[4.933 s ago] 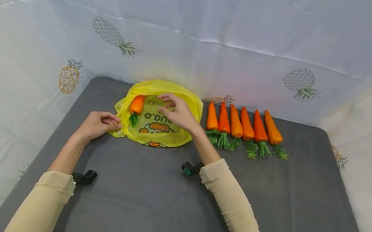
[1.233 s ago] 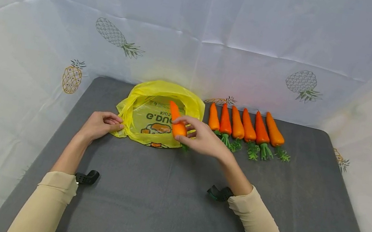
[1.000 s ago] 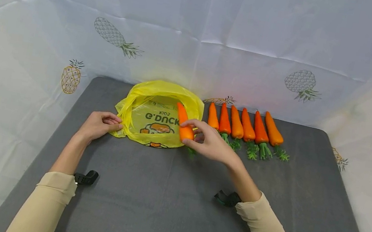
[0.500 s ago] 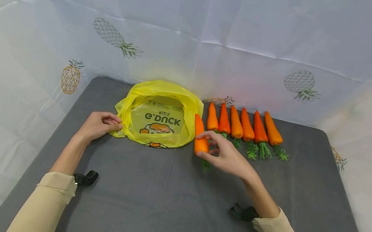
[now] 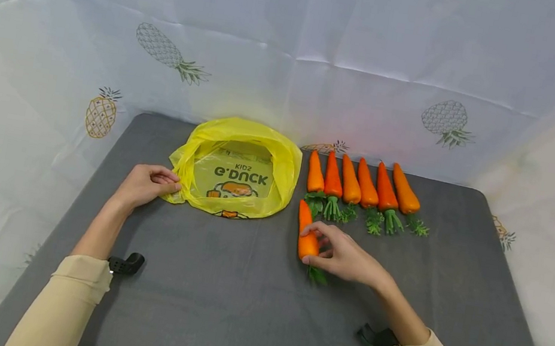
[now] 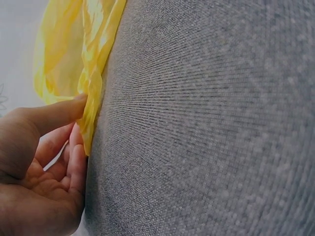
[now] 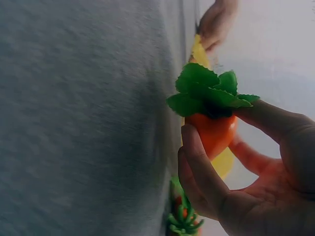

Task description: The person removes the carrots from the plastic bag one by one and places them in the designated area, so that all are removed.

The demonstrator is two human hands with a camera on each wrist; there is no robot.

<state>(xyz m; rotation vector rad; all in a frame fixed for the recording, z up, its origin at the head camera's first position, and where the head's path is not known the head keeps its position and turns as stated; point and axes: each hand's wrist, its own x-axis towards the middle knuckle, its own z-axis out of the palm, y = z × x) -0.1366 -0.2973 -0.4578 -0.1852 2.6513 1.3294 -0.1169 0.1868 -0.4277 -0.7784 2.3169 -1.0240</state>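
Note:
A yellow plastic bag (image 5: 283, 189) lies at the back left with its mouth spread wide and printed lettering showing inside. My left hand (image 5: 143, 187) pinches the bag's near left edge between thumb and fingers, as the left wrist view shows on the yellow plastic (image 6: 91, 108). Right of the bag and nearer to me, my right hand (image 5: 343, 256) grips an orange carrot (image 5: 305, 226) near its leafy end, tip pointing away. Its green leaves (image 7: 206, 91) stand out past the thumb in the right wrist view.
Several more carrots (image 5: 352, 182) lie side by side in a row at the table's back edge, right of the bag, leaves toward me. The grey table (image 5: 214, 296) meets a white pineapple-print cloth (image 5: 300, 31) behind. A black wrist device (image 5: 128, 264) sits on each arm.
A carrot lay inside the bag at first; my right hand has lifted it out and carried it right and toward me, below the row. My left hand has stayed at the bag's edge.

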